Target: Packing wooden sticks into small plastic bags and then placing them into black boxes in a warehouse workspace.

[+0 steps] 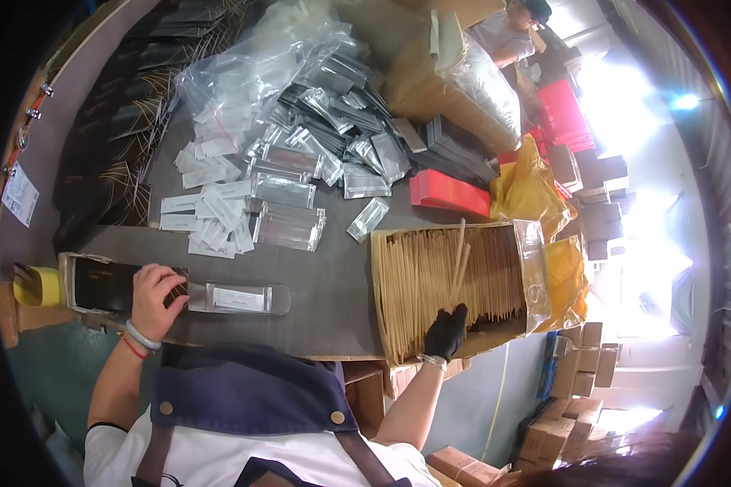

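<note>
Near the table's front left, my left hand (151, 297) is closed over the right end of a black printed sleeve (110, 286), its fingers curled on the edge. From that end a flat dark strip (281, 299) with a rounded tip sticks out, and a clear packet with a white label (240, 299) lies on it. On the right, my right hand (447, 331) wears a black glove and reaches into an open carton (387, 349) packed with thin tan sticks (430, 264). Two sticks (460, 253) slant up from its closed fingertips, across the others.
Silvery packets (288, 223) and white paper slips (215, 213) are heaped at the table's middle, under a clear plastic bag (260, 65). Red boxes (451, 192), yellow wrapping (532, 191) and a big carton (422, 81) stand beyond. A yellow tape roll (39, 286) is at left. A co-worker (499, 36) is at the far right.
</note>
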Motion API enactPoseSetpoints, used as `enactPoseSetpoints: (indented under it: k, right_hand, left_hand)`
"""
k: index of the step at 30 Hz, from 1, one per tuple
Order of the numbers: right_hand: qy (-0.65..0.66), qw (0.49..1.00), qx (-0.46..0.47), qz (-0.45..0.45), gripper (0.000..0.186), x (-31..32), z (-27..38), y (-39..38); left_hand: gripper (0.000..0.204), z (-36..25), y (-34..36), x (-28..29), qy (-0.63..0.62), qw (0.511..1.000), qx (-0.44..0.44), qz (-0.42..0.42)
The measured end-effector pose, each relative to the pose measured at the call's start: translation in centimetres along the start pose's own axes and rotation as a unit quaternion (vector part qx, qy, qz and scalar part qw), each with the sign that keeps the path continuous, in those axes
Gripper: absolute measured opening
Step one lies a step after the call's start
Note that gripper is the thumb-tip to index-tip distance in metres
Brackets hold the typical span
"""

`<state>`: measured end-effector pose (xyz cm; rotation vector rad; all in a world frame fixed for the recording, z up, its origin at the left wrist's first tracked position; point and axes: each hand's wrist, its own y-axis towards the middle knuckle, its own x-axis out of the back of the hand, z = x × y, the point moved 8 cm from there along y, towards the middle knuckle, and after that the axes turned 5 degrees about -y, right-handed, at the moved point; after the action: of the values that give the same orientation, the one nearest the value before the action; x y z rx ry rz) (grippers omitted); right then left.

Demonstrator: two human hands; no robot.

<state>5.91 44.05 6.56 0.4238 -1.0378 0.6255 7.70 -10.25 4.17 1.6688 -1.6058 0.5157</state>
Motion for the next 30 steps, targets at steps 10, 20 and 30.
enactPoseSetpoints:
  k: [10,20,30]
  right_hand:
    - [-0.029,0.79,0.552,0.267,0.028,-11.7,13.0,-16.4]
    - [0.087,0.735,0.6,0.304,0.014,-16.0,17.7,-23.4]
    - [0.207,0.793,0.451,0.354,0.028,-20.5,15.8,-24.6]
  left_hand:
    - [0.075,0.6,0.1,-2.4,0.029,0.986,-0.029,0.159]
    - [0.078,-0.5,0.2,-3.6,0.012,0.988,-0.078,0.137]
    - [0.08,-3.3,2.1,-6.3,0.054,0.981,-0.101,0.159]
